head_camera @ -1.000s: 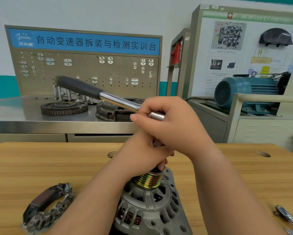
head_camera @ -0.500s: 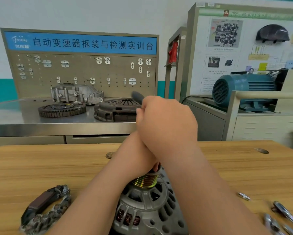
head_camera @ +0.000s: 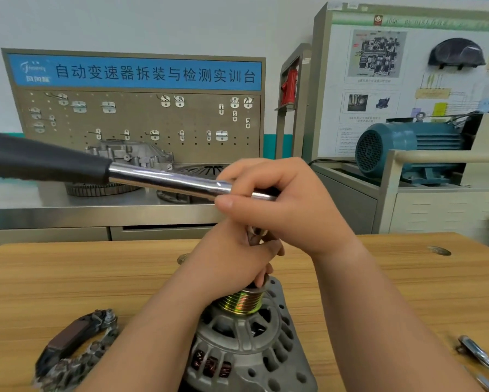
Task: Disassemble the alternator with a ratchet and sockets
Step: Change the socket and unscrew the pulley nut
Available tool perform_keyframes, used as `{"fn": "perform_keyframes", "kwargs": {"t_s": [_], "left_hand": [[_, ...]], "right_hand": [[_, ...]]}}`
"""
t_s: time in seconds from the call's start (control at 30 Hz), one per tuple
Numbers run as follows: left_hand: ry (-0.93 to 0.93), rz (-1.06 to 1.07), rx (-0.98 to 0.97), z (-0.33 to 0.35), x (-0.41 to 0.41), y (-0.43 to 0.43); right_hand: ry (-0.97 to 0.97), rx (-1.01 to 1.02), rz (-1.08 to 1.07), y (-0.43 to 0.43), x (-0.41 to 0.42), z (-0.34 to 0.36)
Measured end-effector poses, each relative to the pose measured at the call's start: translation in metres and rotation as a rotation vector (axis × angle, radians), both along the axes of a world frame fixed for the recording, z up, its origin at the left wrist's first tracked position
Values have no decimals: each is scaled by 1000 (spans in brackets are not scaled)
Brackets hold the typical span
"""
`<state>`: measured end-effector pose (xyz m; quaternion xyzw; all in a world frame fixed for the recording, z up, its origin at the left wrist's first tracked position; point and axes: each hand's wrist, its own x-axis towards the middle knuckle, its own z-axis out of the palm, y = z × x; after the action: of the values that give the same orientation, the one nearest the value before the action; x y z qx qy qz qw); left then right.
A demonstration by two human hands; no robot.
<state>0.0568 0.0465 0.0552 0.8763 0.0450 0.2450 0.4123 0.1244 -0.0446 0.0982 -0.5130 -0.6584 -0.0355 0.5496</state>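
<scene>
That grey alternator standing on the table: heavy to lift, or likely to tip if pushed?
Probably heavy for its size: the alternator has a cast metal housing, with copper windings showing through its slots. It stands on end, pulley up, so a sideways push might tip it. Its slotted housing should give grip.

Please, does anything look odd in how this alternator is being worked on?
One thing: the right hand grips the ratchet on its chrome shaft close to the head, while the long black grip sticks out unused to the left. That probably gives little leverage. The left hand grips the socket above the pulley.
</scene>
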Motion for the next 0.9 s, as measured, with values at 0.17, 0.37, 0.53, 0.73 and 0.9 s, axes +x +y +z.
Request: {"fn": "perform_keyframes", "kwargs": {"t_s": [0.17,0.37,0.53,0.73,0.9], "left_hand": [[-6,98,142,4,1,-3],[40,177,355,7,-2,-4],[18,82,143,6,-1,-6],[19,1,31,1,0,1],[16,55,30,4,0,0]], "right_hand": [[-69,-61,-553,11,-14,-4],[-387,-297,-1111,22,-26,7],[-369,-162,-788,6,-16,2],[-24,-39,-47,2,2,0],[-33,-35,-307,7,-6,-3]]}}
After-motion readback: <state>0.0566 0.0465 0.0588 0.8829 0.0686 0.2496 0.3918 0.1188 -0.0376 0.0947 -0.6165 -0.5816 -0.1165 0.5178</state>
